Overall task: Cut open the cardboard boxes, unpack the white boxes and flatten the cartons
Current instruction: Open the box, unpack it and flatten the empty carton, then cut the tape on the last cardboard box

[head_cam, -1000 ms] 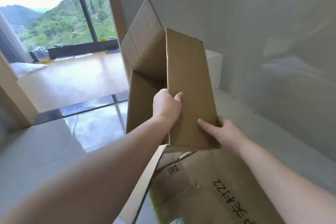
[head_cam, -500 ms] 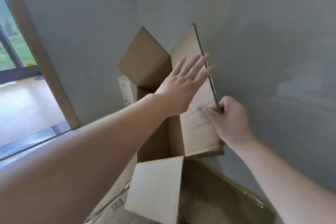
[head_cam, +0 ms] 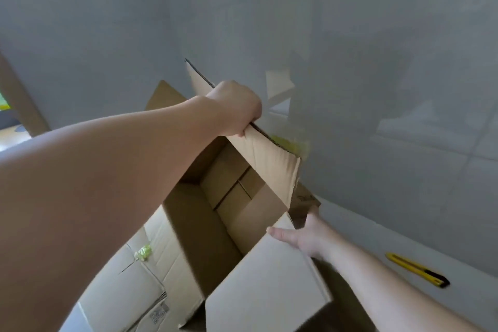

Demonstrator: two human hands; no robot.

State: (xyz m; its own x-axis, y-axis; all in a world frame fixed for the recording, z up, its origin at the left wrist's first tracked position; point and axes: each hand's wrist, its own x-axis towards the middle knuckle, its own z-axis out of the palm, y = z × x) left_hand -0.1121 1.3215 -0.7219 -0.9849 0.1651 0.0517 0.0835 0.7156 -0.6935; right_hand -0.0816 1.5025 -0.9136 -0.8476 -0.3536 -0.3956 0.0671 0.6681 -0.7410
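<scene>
An open brown cardboard carton (head_cam: 215, 210) stands in front of me, its inside bare with the bottom flaps shut. My left hand (head_cam: 234, 109) grips the top edge of the carton's far long flap (head_cam: 269, 159), fingers curled over it. My right hand (head_cam: 304, 234) holds the carton at its near right corner, thumb on the near flap (head_cam: 266, 294) and fingers hidden behind the side wall. No white boxes are in view.
Flattened cartons (head_cam: 140, 277) with a bit of yellow tape lie on the floor under and to the left of the carton. A yellow and black utility knife (head_cam: 417, 272) lies on the floor at the right. A grey tiled wall (head_cam: 350, 62) rises close behind.
My left hand went from flat and spread against the far flap to gripping its top edge. My right hand dropped from that flap's edge to the near right corner. The view swung right.
</scene>
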